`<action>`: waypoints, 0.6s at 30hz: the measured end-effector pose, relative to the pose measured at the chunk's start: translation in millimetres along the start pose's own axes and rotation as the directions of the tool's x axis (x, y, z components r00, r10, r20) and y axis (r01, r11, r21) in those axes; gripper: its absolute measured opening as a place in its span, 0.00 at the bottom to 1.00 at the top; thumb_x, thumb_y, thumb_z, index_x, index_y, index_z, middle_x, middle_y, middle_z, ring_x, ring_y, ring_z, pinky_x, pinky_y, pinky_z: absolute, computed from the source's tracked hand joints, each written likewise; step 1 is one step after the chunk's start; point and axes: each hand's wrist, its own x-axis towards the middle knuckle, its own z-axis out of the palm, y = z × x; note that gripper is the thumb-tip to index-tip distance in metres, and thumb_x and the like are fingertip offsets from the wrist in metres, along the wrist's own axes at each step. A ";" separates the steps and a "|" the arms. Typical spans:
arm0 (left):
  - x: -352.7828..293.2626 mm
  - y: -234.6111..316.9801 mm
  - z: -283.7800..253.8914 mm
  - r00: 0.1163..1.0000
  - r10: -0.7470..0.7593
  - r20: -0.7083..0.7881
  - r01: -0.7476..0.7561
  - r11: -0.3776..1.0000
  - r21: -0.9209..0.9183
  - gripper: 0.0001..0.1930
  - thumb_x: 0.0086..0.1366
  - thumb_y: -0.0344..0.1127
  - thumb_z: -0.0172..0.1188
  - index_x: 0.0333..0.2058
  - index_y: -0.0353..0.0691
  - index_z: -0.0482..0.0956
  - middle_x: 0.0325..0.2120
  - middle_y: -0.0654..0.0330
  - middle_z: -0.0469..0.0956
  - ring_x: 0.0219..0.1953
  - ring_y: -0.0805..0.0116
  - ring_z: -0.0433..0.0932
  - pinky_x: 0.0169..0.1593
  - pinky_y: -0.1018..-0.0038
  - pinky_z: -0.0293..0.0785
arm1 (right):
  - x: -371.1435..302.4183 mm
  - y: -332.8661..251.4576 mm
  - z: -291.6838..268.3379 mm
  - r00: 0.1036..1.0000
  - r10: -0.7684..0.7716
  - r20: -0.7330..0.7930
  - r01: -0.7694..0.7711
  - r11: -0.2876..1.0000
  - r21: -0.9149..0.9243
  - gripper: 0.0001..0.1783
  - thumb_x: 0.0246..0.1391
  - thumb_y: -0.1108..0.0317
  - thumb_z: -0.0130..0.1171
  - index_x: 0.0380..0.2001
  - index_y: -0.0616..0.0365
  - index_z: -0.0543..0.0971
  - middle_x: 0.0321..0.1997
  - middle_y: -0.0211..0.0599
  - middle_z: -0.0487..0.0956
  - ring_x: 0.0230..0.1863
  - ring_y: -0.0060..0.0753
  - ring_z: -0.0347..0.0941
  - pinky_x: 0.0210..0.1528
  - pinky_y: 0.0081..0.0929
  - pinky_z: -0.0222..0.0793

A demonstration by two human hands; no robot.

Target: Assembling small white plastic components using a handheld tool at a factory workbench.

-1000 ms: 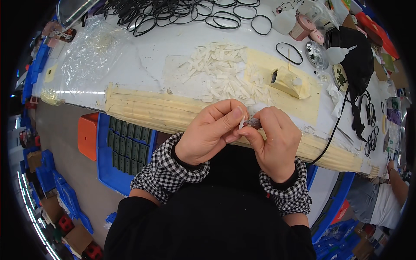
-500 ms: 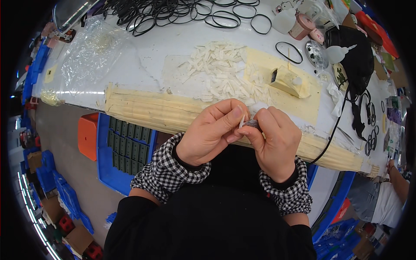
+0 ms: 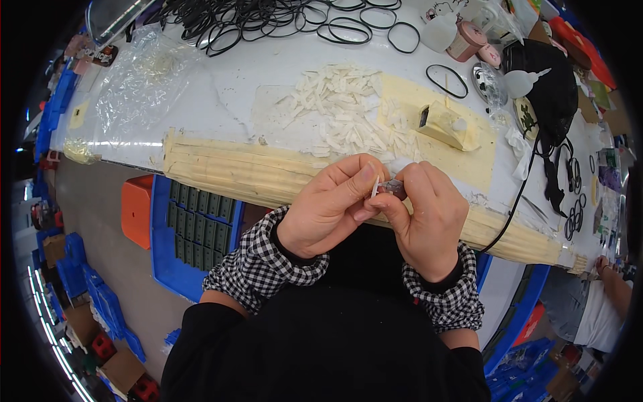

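Note:
My left hand (image 3: 328, 206) is closed, thumb against fingers, pinching a small thin white strip (image 3: 375, 187). Right beside it, my right hand (image 3: 429, 218) grips a small grey piece (image 3: 394, 188) between thumb and curled fingers; its exact kind is too small to make out. The fingertips of both hands meet above the table's near edge. Just beyond them lies a loose heap of similar white strips (image 3: 341, 94), partly spread over a yellow sheet (image 3: 469, 161). On that sheet sits a yellow taped block (image 3: 445, 127) with a dark end.
Black rubber rings (image 3: 345, 30) pile up at the back, with one loose ring (image 3: 447, 81) nearer. A clear plastic bag (image 3: 144, 80) lies left. Squeeze bottles (image 3: 522, 85) and a black cable (image 3: 519, 194) are right. Below stand a blue crate (image 3: 159, 234) and an orange stool (image 3: 136, 211).
My right hand has shifted very slightly up and right, and the grey piece in it has tilted a little. My left hand has hardly moved, still pinching the white strip.

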 end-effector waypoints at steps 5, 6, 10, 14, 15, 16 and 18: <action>-0.2 -0.6 -2.0 1.000 0.015 0.026 -0.015 1.000 0.005 0.12 0.72 0.41 0.45 0.36 0.39 0.69 0.28 0.68 0.66 0.28 0.82 0.61 0.33 0.85 0.62 | -1.1 -1.3 -1.6 1.000 -0.008 0.018 0.008 1.000 -0.022 0.24 0.45 0.44 0.60 0.20 0.54 0.70 0.17 0.31 0.64 0.19 0.34 0.65 0.20 0.30 0.59; -0.7 -0.6 -2.7 0.999 0.019 0.034 -0.019 1.000 0.007 0.12 0.72 0.41 0.45 0.36 0.39 0.69 0.28 0.68 0.66 0.28 0.83 0.61 0.33 0.85 0.62 | -1.5 -1.5 -1.5 1.000 -0.008 0.023 0.009 1.000 -0.021 0.24 0.45 0.44 0.60 0.20 0.54 0.70 0.17 0.31 0.64 0.19 0.34 0.65 0.20 0.30 0.60; -0.8 0.3 1.5 1.000 0.013 0.024 -0.013 1.000 0.003 0.11 0.72 0.41 0.45 0.35 0.39 0.69 0.28 0.68 0.66 0.28 0.83 0.61 0.33 0.85 0.62 | -1.6 -1.7 -2.0 1.000 -0.003 0.010 0.003 1.000 -0.008 0.23 0.45 0.44 0.60 0.20 0.54 0.70 0.17 0.31 0.64 0.19 0.34 0.65 0.20 0.29 0.60; -1.4 0.7 1.8 1.000 0.009 0.024 -0.009 1.000 -0.006 0.11 0.72 0.41 0.45 0.35 0.39 0.69 0.27 0.68 0.67 0.27 0.83 0.61 0.33 0.85 0.62 | -1.0 -2.4 -2.0 1.000 0.012 -0.002 -0.012 1.000 0.007 0.23 0.44 0.44 0.60 0.20 0.54 0.70 0.17 0.31 0.64 0.19 0.34 0.65 0.20 0.30 0.59; -1.4 0.8 1.7 1.000 0.009 0.021 -0.008 1.000 -0.006 0.11 0.72 0.41 0.45 0.35 0.39 0.69 0.27 0.68 0.67 0.27 0.83 0.61 0.33 0.85 0.62 | -1.1 -1.9 -1.4 1.000 0.009 -0.003 -0.009 1.000 0.005 0.23 0.44 0.44 0.60 0.20 0.54 0.70 0.17 0.31 0.64 0.19 0.34 0.64 0.20 0.30 0.59; -1.3 0.0 2.3 1.000 0.015 -0.005 -0.015 1.000 0.023 0.12 0.72 0.41 0.45 0.34 0.40 0.68 0.27 0.68 0.66 0.26 0.83 0.60 0.32 0.85 0.61 | -1.4 -1.4 -1.1 1.000 0.009 -0.004 -0.009 1.000 0.001 0.24 0.44 0.44 0.61 0.20 0.54 0.70 0.17 0.31 0.64 0.19 0.34 0.64 0.20 0.30 0.59; -1.1 -1.6 4.8 0.998 0.030 -0.056 -0.026 0.996 0.080 0.12 0.72 0.42 0.44 0.31 0.41 0.66 0.28 0.67 0.64 0.23 0.82 0.58 0.29 0.85 0.59 | -2.5 -0.4 -1.7 1.000 0.001 0.019 0.000 1.000 -0.023 0.24 0.44 0.44 0.61 0.20 0.54 0.70 0.17 0.31 0.64 0.18 0.34 0.64 0.20 0.30 0.59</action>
